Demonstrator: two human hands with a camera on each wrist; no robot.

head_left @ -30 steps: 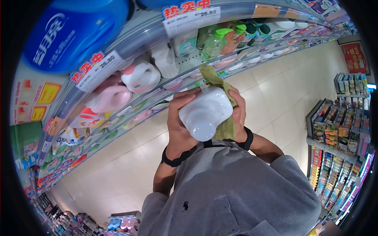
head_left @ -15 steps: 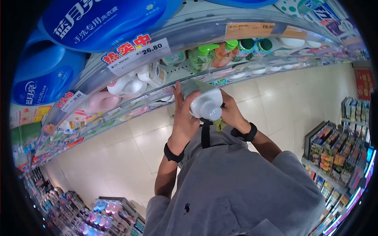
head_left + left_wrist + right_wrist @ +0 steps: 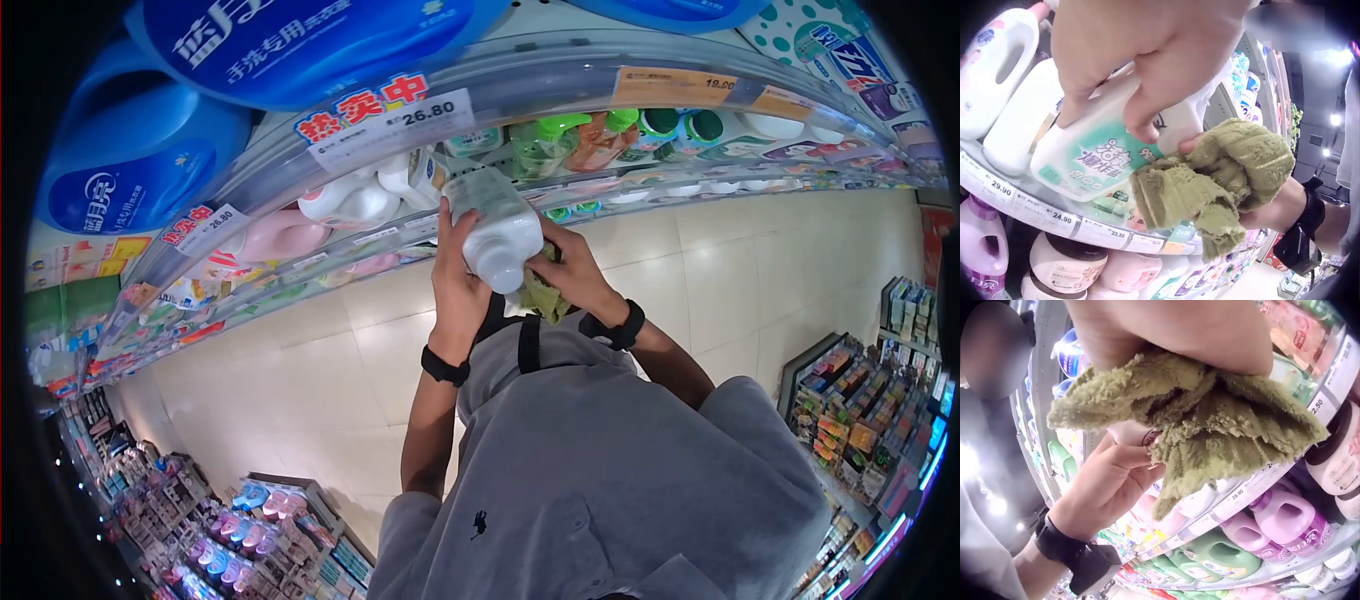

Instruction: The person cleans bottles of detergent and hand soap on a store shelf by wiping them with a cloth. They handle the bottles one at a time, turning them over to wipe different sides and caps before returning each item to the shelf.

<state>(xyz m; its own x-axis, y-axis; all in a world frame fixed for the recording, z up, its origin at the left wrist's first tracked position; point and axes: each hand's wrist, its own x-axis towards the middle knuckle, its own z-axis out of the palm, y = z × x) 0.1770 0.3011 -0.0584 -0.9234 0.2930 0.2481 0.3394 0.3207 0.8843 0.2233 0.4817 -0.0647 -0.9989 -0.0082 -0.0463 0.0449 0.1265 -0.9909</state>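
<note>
A white bottle [image 3: 503, 238] with a rounded white cap tilts in front of the shelf in the head view. My left hand [image 3: 461, 292] grips its left side. In the left wrist view the bottle's green-and-white label [image 3: 1094, 153] shows, with fingers of the left hand [image 3: 1141, 56] pressed round its side. My right hand [image 3: 582, 275] holds a crumpled olive-green cloth [image 3: 543, 298] by the bottle's right side. The cloth [image 3: 1210, 425] hides most of the bottle in the right wrist view, under the right hand [image 3: 1172, 331].
Large blue detergent bottles [image 3: 320, 45] stand on the upper shelf behind a price rail [image 3: 540, 90]. White and pink bottles [image 3: 350, 205] and green-topped pump bottles [image 3: 545, 145] fill the level below. Across the tiled floor [image 3: 640, 270] are more product racks [image 3: 850, 400].
The hands have carried the bottle nearer the shelf and slightly left, turning it. The cloth has come away from the bottle's upper right side to its lower right.
</note>
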